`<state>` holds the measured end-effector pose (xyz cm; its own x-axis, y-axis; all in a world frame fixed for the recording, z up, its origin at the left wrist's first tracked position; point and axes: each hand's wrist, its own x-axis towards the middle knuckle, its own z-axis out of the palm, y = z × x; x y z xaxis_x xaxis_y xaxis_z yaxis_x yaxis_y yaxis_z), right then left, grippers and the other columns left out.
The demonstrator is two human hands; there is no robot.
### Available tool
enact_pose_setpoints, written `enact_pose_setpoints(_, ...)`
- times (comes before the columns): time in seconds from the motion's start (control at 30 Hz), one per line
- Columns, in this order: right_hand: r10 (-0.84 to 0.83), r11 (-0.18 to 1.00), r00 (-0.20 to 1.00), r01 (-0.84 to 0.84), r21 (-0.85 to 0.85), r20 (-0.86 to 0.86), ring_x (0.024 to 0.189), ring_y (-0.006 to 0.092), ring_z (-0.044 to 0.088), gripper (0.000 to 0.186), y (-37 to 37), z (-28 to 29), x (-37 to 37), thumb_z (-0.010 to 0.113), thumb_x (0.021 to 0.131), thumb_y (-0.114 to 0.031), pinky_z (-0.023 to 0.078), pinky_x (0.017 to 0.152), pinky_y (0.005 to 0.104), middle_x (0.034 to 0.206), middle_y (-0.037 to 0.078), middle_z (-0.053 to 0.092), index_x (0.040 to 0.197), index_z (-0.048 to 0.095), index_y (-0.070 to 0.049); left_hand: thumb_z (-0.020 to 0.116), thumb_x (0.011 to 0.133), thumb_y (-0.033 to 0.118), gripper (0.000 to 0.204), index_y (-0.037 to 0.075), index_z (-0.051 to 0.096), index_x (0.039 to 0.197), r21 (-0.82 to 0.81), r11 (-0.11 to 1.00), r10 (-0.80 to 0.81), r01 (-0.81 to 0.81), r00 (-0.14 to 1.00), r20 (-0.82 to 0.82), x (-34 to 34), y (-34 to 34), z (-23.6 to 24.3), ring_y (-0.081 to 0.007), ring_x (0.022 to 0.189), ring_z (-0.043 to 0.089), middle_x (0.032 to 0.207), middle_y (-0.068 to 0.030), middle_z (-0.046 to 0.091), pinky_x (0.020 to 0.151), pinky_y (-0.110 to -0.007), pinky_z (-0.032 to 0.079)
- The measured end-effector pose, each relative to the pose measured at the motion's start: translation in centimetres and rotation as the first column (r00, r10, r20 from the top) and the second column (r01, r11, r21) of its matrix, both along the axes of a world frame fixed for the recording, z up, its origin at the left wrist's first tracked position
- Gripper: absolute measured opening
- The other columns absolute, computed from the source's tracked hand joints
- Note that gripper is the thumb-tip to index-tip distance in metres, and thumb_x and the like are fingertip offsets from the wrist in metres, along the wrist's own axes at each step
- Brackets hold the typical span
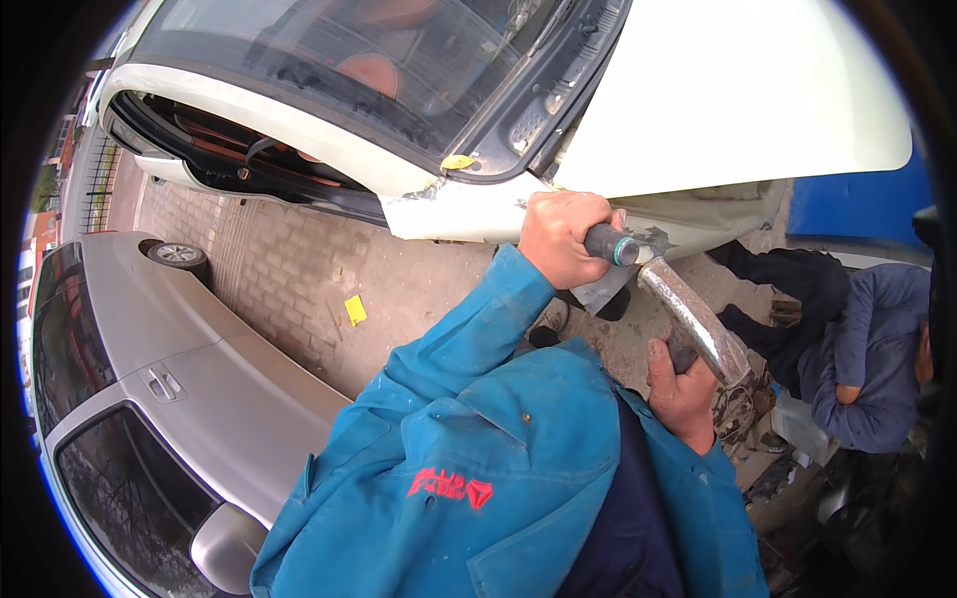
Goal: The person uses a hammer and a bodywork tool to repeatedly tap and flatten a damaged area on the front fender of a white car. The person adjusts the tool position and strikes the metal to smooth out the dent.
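My left hand (pixel 564 235) grips a dark cylindrical tool (pixel 610 242) with a teal ring at its end, held against the front corner of a pale cream car body (pixel 658 214), below the windscreen. Just below and to the right, my right hand (pixel 686 401) is closed on a hammer with a long, shiny silver head (pixel 695 321). The head's upper end is beside the tool's ringed end; whether they touch I cannot tell. A yellow leaf (pixel 458 161) lies at the windscreen's lower edge. Bare, scuffed patches show on the body near my left hand.
A silver car (pixel 174 394) stands along the left. Another person (pixel 867 349) in a grey-blue top lies or crouches at the right, near a translucent container (pixel 797 424) and assorted items. A blue panel (pixel 857 204) is behind them. A yellow piece (pixel 355 310) lies on the ground.
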<state>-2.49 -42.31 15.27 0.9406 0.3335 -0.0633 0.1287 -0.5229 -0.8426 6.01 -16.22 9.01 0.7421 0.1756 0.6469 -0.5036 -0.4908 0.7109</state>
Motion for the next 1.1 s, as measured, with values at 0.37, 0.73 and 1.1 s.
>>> enact_pose_setpoints(0.37,-0.032,0.994,0.992,0.019,0.104,0.12,0.065,0.0141,0.06,0.028,0.7,0.9,0.4,0.069,0.115,-0.025,0.053,0.061,0.0323,0.086,0.008,0.06,0.118,0.056,0.0,0.085,0.087,0.003,0.033,0.007,0.058,0.07,0.023,0.999,-0.031,0.031,0.999,0.008,-0.1,-0.3,-0.4,-0.0348,0.052,0.059,0.061,-0.013,0.056,0.051,-0.046,0.046)
enact_pose_setpoints(0.73,0.181,0.974,0.949,-0.135,-0.183,0.26,0.073,0.0174,0.061,0.03,-0.2,-0.1,0.2,0.068,0.114,-0.016,0.055,0.069,0.0349,0.095,0.01,0.064,0.134,0.057,0.003,0.085,0.082,0.005,0.025,0.01,0.062,0.074,0.114,0.992,-0.052,0.051,0.999,0.002,-0.3,-0.8,-0.9,-0.0341,0.057,0.065,0.064,-0.0105,0.061,0.052,-0.046,0.05)
enact_pose_setpoints(1.1,-0.133,0.853,0.987,0.158,0.497,-0.085,0.069,0.017,0.059,0.045,-0.4,-0.2,-1.1,0.078,0.111,-0.035,0.054,0.063,0.0352,0.09,0.009,0.058,0.116,0.058,0.004,0.085,0.076,0.005,0.022,0.011,0.064,0.076,0.125,0.99,-0.059,0.058,0.998,0.0,-0.6,-0.5,-0.9,-0.0334,0.059,0.067,0.065,-0.0093,0.063,0.054,-0.045,0.052)
